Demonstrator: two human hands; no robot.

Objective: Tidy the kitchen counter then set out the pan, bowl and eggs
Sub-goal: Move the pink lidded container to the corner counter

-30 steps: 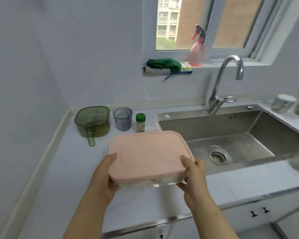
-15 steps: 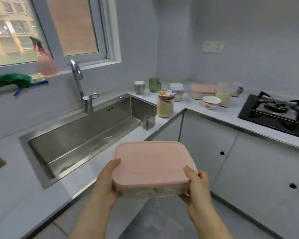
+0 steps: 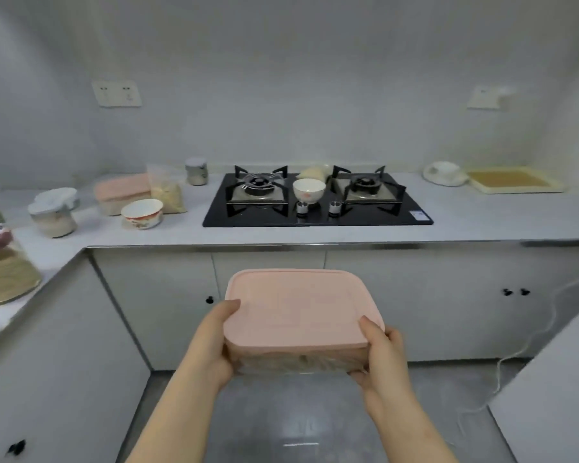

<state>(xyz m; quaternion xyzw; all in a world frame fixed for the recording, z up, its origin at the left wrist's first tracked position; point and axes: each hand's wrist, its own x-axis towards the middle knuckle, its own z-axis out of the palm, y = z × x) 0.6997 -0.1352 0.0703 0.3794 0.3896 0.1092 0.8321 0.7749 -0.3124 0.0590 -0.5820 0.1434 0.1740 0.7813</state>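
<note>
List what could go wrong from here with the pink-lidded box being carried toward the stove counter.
1. Both hands, left hand and right hand, hold the pink-lidded box over the floor; a slip would probably spill it.
2. The counter left of the stove is crowded: a patterned bowl and a second pink box could get knocked.
3. A white bowl sits between the burners, easy to bump.

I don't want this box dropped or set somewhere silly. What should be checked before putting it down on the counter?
1. Both hands on box: left hand and right hand grip the pink-lidded box at opposite ends: ok.
2. Lid seated: ok.
3. Box level: ok.
4. Matching pink box on the counter to group with: ok.
5. Free space beside it: bowl and bag crowd it: not ok.
6. Burners off: cannot tell.
</note>
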